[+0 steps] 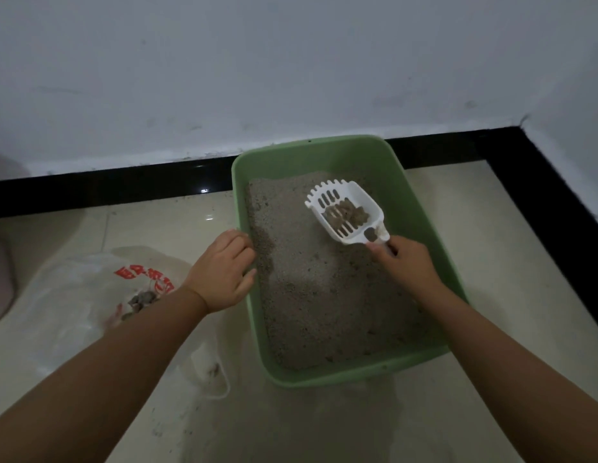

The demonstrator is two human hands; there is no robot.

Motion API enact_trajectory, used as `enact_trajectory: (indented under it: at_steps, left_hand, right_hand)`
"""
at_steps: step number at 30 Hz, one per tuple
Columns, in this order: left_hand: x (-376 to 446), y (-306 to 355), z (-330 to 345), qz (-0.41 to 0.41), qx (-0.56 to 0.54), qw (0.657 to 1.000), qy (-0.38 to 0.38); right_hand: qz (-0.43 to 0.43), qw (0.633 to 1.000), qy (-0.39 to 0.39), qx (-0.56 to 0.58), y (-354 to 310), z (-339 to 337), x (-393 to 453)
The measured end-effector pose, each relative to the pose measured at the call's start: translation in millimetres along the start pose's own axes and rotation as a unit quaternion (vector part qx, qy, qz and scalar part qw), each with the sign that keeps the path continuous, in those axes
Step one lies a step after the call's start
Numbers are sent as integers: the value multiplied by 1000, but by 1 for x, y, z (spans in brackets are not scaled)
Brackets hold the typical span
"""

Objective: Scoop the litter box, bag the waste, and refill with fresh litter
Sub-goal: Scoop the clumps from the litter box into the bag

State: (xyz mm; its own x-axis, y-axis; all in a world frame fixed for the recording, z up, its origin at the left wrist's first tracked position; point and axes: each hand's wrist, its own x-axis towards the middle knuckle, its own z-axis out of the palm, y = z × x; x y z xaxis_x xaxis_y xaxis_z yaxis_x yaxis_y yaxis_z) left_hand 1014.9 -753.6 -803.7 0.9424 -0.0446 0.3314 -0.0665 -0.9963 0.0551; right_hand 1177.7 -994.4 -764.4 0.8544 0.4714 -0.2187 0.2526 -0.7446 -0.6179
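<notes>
A green litter box (421,208) sits on the floor near the wall, filled with grey litter (311,295). My right hand (404,265) grips the handle of a white slotted scoop (354,195), held above the litter with several brown clumps (347,213) in its bowl. My left hand (222,267) holds the box's left rim, fingers curled over the edge. A translucent plastic bag (90,295) with red print lies on the floor to the left, with some clumps inside.
The box stands in a corner of white walls (290,61) with a black skirting strip (107,188). The tiled floor (491,262) has spilled litter dust in front of the box. A pale rounded object (0,272) is at the far left edge.
</notes>
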Motion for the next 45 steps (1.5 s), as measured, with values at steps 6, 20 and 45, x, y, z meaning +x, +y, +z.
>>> enact_trajectory:
  at_steps: [6,20,45]
  left_hand:
    - [4,8,-10,13,5,1000,4]
    - [2,9,-4,45,-2,999,-21]
    - [0,5,22,44,-107,992,47]
  right_hand:
    - [-30,998,-3,-59,7,-9,-1]
    - [-15,909,-153,-388,46,-49,-34]
    - [-46,966,-153,-205,-31,77,22]
